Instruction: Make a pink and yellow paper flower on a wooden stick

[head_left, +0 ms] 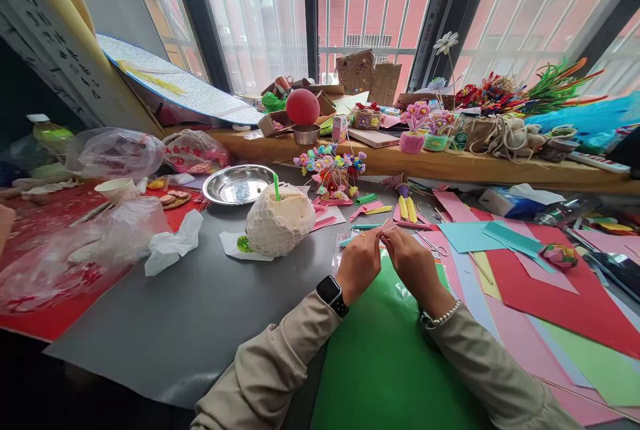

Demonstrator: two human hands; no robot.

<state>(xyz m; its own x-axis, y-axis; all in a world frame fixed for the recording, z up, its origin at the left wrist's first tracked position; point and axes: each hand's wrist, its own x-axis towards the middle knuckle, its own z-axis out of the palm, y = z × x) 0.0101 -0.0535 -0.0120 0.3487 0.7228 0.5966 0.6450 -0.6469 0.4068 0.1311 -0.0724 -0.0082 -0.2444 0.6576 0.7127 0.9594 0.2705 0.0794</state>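
My left hand (360, 263) and my right hand (410, 262) meet over the far end of a green sheet (385, 350). Both are closed, with fingertips pinched together on a small pink fringed paper piece (388, 224). Its fine strips stick up above the fingers; the lower part is hidden by them. Just beyond lie folded paper strips in pink, green and yellow (379, 210). A pair of scissors (436, 244) rests right of my right hand, partly covered.
A coconut in white netting (280, 220) with a green straw stands left of my hands, before a metal plate (239, 185). Coloured paper sheets (550, 283) spread on the right. Craft flowers (330, 167) stand behind. Plastic bags (120, 230) lie left.
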